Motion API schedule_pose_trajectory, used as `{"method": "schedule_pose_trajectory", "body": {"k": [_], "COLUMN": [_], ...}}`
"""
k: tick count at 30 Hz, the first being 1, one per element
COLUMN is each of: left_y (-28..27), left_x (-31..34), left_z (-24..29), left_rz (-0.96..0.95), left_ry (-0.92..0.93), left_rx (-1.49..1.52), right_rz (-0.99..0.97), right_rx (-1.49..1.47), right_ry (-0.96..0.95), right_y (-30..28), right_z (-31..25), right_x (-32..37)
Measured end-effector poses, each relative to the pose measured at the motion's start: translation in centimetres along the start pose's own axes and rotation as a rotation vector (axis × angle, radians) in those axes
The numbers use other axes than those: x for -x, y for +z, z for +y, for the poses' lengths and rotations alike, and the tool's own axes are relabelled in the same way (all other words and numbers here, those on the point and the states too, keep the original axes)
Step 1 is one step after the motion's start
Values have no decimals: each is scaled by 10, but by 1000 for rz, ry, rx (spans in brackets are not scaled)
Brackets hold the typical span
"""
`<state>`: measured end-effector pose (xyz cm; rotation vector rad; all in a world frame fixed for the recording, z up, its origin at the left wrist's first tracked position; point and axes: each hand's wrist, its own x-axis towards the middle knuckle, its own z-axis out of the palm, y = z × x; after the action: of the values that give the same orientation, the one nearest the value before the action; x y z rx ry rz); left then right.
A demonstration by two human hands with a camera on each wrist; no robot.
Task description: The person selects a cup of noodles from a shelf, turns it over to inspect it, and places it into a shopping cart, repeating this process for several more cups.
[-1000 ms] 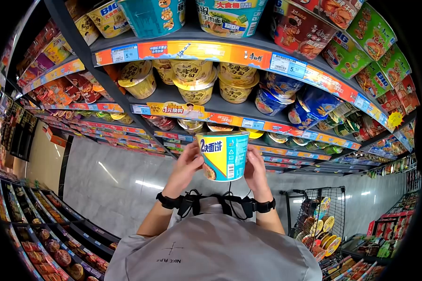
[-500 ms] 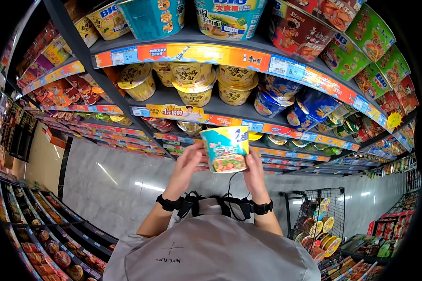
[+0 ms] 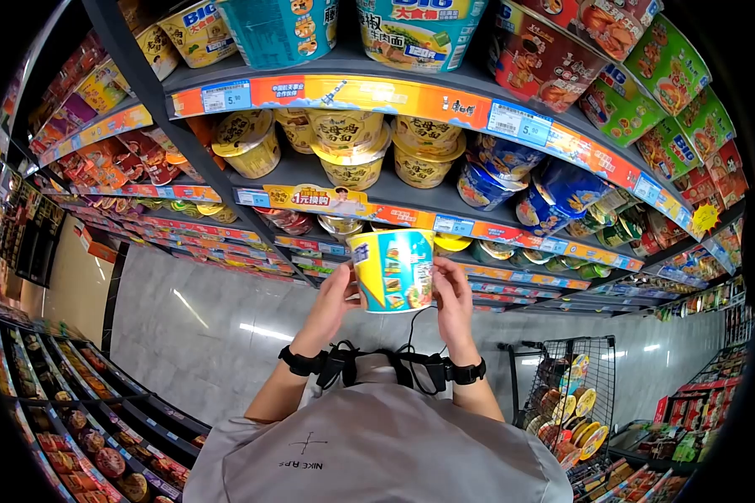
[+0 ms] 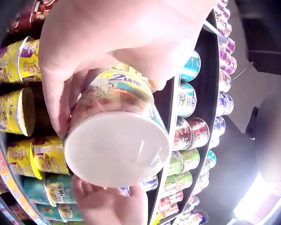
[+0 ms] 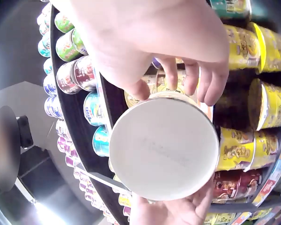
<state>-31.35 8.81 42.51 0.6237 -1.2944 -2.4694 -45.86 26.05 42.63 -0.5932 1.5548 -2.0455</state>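
An instant noodle cup [image 3: 394, 272], teal and yellow with pictures on its side, is held out in front of the chest in the head view. My left hand [image 3: 334, 303] grips its left side, and my right hand [image 3: 451, 298] grips the right. From the left wrist, the cup's plain white base [image 4: 117, 149] faces the camera; the left hand [image 4: 126, 35] arches over its side, with the right hand [image 4: 112, 206] at the opposite side. The right wrist view also shows the round base [image 5: 164, 149], below the right hand's curled fingers.
Shelves ahead carry yellow noodle tubs [image 3: 348, 147], blue tubs [image 3: 493, 172], large teal tubs [image 3: 419, 33] and green ones [image 3: 667, 63]. A price-label strip [image 3: 361, 90] runs along the shelf edge. At the right stands a black wire cart [image 3: 608, 356] with several noodle cups inside.
The cup has turned between the hands: its barcode side showed first, then the front with a food picture, now a side with small pictures. Both hands stay around it, their fingers shifted.
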Motion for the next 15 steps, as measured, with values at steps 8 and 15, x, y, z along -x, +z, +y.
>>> {"method": "schedule_pose_trajectory", "body": {"k": [8, 15], "left_y": [1, -3], "left_x": [5, 6], "left_z": [13, 13], "left_rz": [-81, -130], "left_ry": [121, 43], "left_rx": [-60, 49], "right_rz": [-46, -29], "right_rx": [-368, -488], "right_ry": [57, 229], "right_y": [-7, 11], "right_z": [15, 10], "right_x": [5, 5]}}
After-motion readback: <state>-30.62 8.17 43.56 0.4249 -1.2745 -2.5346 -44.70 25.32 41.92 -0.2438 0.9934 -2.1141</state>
